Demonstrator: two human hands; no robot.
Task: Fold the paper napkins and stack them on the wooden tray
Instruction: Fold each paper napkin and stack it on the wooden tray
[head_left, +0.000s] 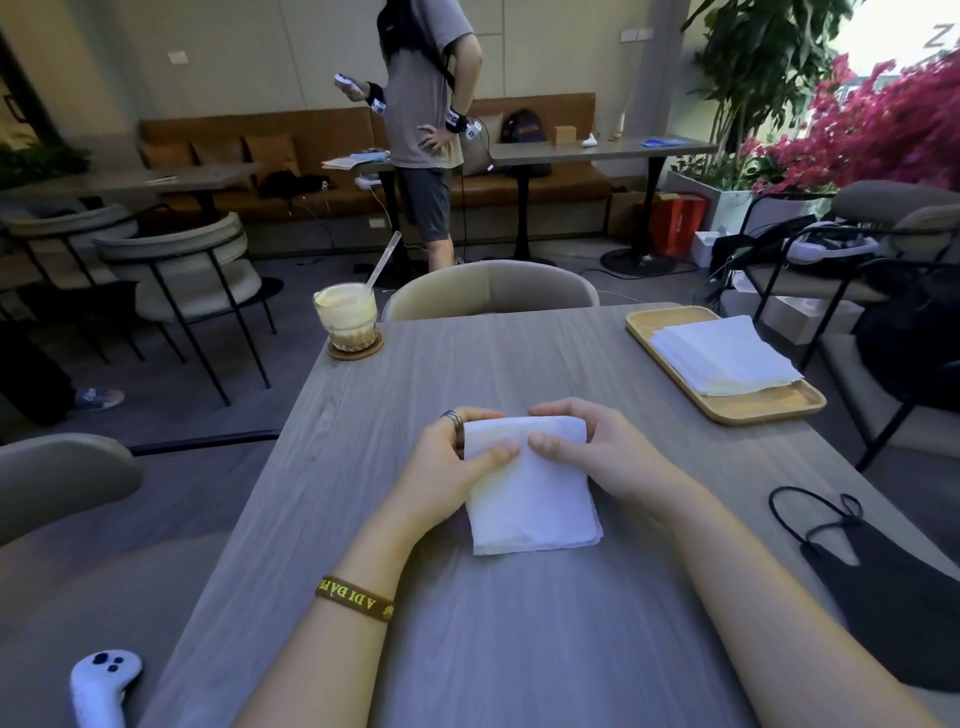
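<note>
A white paper napkin (530, 499) lies on the grey table in front of me, its far edge lifted and curled over. My left hand (447, 462) pinches that far edge at the left, thumb on top. My right hand (587, 452) pinches it at the right, thumb on top too. A wooden tray (763, 408) sits at the table's far right. On it rests a stack of white napkins (722, 356).
A glass drink with a straw (347, 314) stands on a coaster at the far left corner. A black face mask (878, 587) lies at the right edge. A white controller (101, 686) is at lower left. Chairs surround the table; a person stands beyond.
</note>
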